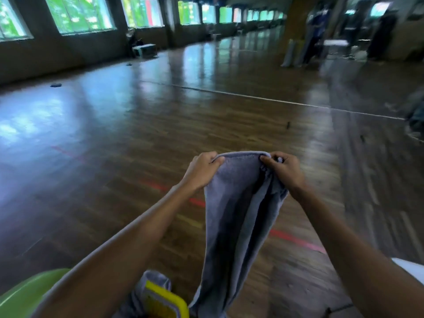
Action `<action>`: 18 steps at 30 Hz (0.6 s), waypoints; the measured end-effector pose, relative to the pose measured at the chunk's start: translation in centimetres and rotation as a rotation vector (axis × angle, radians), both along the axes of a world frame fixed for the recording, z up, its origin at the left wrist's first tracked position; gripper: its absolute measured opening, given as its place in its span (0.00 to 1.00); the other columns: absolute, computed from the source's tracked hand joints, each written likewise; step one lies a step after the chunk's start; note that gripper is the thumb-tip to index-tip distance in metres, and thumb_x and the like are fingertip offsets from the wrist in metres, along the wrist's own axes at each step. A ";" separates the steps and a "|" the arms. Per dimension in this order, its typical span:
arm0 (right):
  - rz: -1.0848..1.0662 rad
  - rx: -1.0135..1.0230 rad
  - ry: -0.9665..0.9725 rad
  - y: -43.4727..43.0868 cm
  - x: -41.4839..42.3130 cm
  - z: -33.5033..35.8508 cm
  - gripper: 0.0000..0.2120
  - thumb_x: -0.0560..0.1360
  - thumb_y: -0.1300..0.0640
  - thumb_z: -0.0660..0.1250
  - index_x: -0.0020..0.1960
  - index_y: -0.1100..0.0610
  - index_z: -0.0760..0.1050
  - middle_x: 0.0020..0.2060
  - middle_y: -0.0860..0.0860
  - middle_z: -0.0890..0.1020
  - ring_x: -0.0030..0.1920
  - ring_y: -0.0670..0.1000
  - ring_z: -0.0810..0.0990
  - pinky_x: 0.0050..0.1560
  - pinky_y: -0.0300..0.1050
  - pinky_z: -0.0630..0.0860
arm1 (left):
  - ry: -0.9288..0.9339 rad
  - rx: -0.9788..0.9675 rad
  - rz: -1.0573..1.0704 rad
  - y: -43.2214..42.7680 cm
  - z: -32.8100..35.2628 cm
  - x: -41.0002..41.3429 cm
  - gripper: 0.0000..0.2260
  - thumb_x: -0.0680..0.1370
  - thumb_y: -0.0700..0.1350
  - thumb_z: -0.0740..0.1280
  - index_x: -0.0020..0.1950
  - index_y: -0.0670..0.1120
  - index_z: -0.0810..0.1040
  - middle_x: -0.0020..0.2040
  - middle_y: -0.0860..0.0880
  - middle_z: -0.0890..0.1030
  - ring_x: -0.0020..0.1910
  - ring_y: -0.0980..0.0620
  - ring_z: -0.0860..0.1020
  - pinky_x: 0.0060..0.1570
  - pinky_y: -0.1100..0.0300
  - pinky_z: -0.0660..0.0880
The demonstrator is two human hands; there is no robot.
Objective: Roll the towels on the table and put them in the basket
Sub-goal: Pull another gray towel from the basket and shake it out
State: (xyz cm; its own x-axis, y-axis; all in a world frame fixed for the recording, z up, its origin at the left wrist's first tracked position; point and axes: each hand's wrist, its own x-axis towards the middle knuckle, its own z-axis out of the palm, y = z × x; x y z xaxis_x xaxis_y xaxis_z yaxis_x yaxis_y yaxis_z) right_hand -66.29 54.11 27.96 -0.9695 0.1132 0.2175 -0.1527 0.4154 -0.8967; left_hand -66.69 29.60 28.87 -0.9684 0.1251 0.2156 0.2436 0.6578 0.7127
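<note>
A grey towel (231,216) hangs in the air in front of me, held up by its top edge. My left hand (203,169) pinches the top left corner and my right hand (283,167) pinches the top right corner. The cloth droops in long folds down to the bottom of the view. Below it, the yellow rim of a basket (168,300) shows at the bottom edge, with another grey towel (153,280) lying rolled against it. The table is barely in view.
A green rounded object (27,292) sits at the bottom left. A white edge (410,268) shows at the bottom right. Beyond lies a wide wooden floor (160,125) with red lines, windows along the far wall, and people standing at the back right (317,31).
</note>
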 end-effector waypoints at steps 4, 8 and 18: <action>-0.141 0.175 0.051 7.4 0.2 2.3 0.11 0.77 0.53 0.68 0.37 0.56 0.79 0.27 0.45 0.76 0.28 0.38 0.71 0.34 0.40 0.68 | 0.052 0.000 -0.124 8.0 2.8 -4.7 0.18 0.78 0.49 0.62 0.30 0.47 0.62 0.26 0.54 0.67 0.28 0.52 0.68 0.33 0.55 0.66; -0.340 0.329 0.071 16.3 0.2 3.1 0.13 0.78 0.50 0.66 0.39 0.56 0.79 0.30 0.51 0.80 0.33 0.41 0.76 0.36 0.40 0.69 | 0.131 -0.026 -0.212 17.0 5.2 -8.2 0.16 0.79 0.50 0.59 0.32 0.48 0.63 0.30 0.51 0.71 0.37 0.41 0.75 0.37 0.52 0.70; -0.746 0.353 -0.362 43.9 0.9 4.2 0.15 0.71 0.65 0.57 0.54 0.52 0.63 0.57 0.53 0.70 0.63 0.60 0.67 0.59 0.53 0.63 | 0.210 -0.158 -0.155 37.3 6.9 -17.7 0.12 0.80 0.53 0.56 0.38 0.50 0.65 0.48 0.40 0.79 0.49 0.35 0.77 0.42 0.52 0.69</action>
